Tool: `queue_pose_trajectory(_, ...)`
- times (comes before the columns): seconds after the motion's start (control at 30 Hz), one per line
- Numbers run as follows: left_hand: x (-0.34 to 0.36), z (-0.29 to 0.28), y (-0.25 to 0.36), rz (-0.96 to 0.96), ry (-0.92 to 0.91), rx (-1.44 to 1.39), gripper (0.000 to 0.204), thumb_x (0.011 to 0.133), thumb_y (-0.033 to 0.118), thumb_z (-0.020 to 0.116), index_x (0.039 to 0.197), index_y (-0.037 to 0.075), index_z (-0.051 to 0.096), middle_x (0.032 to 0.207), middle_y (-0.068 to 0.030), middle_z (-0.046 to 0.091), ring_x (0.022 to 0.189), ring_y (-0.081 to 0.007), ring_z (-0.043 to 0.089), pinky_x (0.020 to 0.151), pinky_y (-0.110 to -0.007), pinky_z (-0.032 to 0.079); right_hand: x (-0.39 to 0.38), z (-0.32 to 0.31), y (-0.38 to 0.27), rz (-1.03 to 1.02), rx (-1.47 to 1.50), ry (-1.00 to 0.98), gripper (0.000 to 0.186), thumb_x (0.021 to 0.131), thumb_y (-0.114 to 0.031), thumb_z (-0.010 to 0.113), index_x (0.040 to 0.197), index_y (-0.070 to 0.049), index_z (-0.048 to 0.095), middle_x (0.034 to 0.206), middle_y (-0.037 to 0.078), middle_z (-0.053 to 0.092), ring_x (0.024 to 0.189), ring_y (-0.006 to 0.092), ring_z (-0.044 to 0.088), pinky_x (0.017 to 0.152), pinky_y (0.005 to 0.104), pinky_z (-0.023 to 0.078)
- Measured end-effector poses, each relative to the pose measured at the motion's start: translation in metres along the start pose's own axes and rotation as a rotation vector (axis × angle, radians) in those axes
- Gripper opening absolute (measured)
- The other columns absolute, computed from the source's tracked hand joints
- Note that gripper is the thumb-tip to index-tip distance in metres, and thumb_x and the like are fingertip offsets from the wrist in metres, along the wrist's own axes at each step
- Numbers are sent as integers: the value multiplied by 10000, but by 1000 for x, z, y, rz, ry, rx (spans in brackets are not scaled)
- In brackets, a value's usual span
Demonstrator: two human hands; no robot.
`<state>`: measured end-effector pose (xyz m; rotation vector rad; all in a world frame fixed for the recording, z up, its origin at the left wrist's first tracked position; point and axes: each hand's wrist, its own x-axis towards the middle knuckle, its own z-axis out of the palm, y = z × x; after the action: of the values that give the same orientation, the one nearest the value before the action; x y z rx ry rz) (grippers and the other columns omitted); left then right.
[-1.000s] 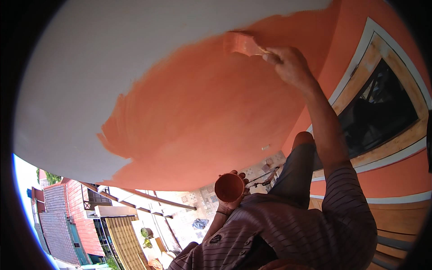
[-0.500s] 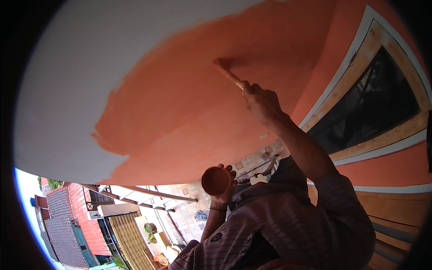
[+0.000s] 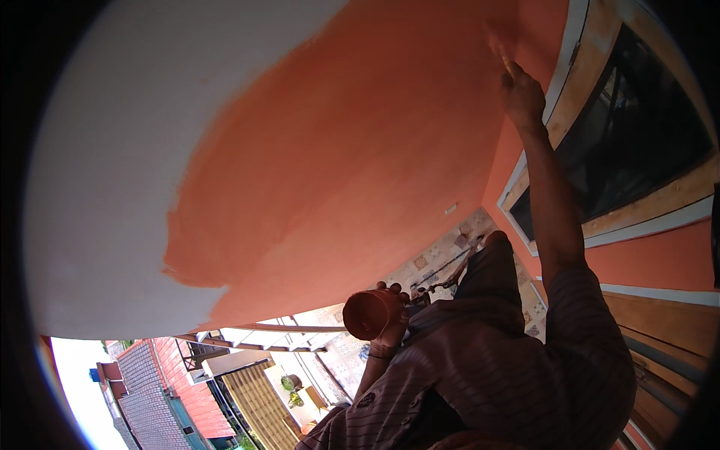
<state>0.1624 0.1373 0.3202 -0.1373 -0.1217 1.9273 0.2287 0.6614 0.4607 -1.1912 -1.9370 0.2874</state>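
Holding a round reddish cup [image 3: 367, 316] in the left hand [image 3: 393, 330], with fingers curled around its side, low in front of the striped shirt [image 3: 480, 367], tipped mouth toward camera; showing orange-red inside, with paint level too dark to tell. Gripping a paintbrush [image 3: 497, 45] by its handle in the closed right hand [image 3: 523, 96], high at the orange wall [image 3: 337, 165] near the wood-framed glass pane [image 3: 626, 135], too blurred to confirm bristle contact.

At upper right, the paintbrush [image 3: 496, 45] is blurred, and the right hand [image 3: 524, 97] hides part of its handle. At lower centre, the cup [image 3: 367, 315] covers part of the left hand [image 3: 393, 331].
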Motion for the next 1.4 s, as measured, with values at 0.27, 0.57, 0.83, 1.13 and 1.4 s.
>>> queue_pose_trajectory(0.27, 44, 37, -14, -96, 61, 91, 615, 1005, 579, 667, 1391, 107, 582, 1371, -182, 577, 1262, -372, 556, 891, -516, 575, -90, 38, 9, -372, 269, -410, 267, 1074, -231, 619, 1300, -89, 624, 930, 159, 732, 787, 374, 736, 711, 496, 587)
queue_pose_trajectory(0.57, 93, 71, -31, -85, 114, 207, 629, 1010, 589, 620, 1389, 90, 566, 1299, -163, 568, 1197, -355, 524, 842, -524, 572, 52, 1, 146, -131, -26, -1, 322, 1081, -307, 633, 1324, -112, 710, 943, 156, 751, 793, 323, 748, 692, 421, 572)
queue_pose_trajectory(0.83, 132, 103, -48, -168, 206, 160, 619, 1002, 581, 633, 1379, 94, 580, 1292, -153, 571, 1176, -345, 524, 821, -503, 562, -6, 43, 99, -92, -43, -305, 280, 1073, -197, 624, 1335, -100, 650, 794, 139, 640, 630, 325, 689, 582, 463, 569)
queue_pose_trajectory(1.13, 129, 85, -26, -166, 117, 118, 616, 1014, 566, 631, 1423, 110, 571, 1318, -153, 563, 1216, -342, 526, 868, -539, 568, 73, -25, 116, -316, -277, -44, 286, 1129, -293, 512, 1280, -106, 666, 790, 124, 688, 711, 324, 729, 616, 473, 577)
queue_pose_trajectory(1.4, 114, 42, -26, -163, 19, -13, 560, 974, 397, 724, 1438, 121, 574, 1362, -154, 553, 1296, -353, 519, 941, -552, 558, -3, 28, 98, -95, -213, -358, 231, 1080, -240, 604, 1167, -30, 646, 757, 186, 649, 717, 382, 713, 659, 508, 583)
